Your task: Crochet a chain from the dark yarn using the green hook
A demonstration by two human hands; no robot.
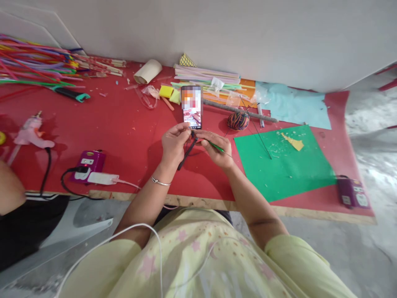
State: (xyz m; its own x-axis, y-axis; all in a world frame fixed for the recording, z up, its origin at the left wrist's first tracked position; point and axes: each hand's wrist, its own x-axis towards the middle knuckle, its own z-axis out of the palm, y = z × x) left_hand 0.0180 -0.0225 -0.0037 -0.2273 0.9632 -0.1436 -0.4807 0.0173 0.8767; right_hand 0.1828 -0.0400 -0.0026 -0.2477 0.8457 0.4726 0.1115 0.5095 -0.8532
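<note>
Both grips are closed to a fingertip pinch, and their tips are met just above the red bench (124, 124). The upper end of a black strip (187, 153) is pinched by the left grip (173, 142) between thumb and forefinger, and the rest of the strip is left hanging down toward the person. A thin green stick (217, 146) is held by the right grip (218, 154), with its far end carried out to the right past the knuckles. The near ends of strip and stick are brought together where the fingertips meet. Whether they touch cannot be told.

A phone (191, 106) is laid flat just beyond the fingertips. Its screen is blurred and nothing on it can be read. A purple box (88, 162) with a white charger (102, 178) beside it is set near the bench edge on the left. A second purple box (352, 192) is set at the right edge. Small labels are carried on both, too small to be read.

A ball of yarn (238, 121) is placed just right of the phone. A green sheet (291, 174) is spread to the right of the right grip. A bangle (160, 182) is worn on the left wrist.
</note>
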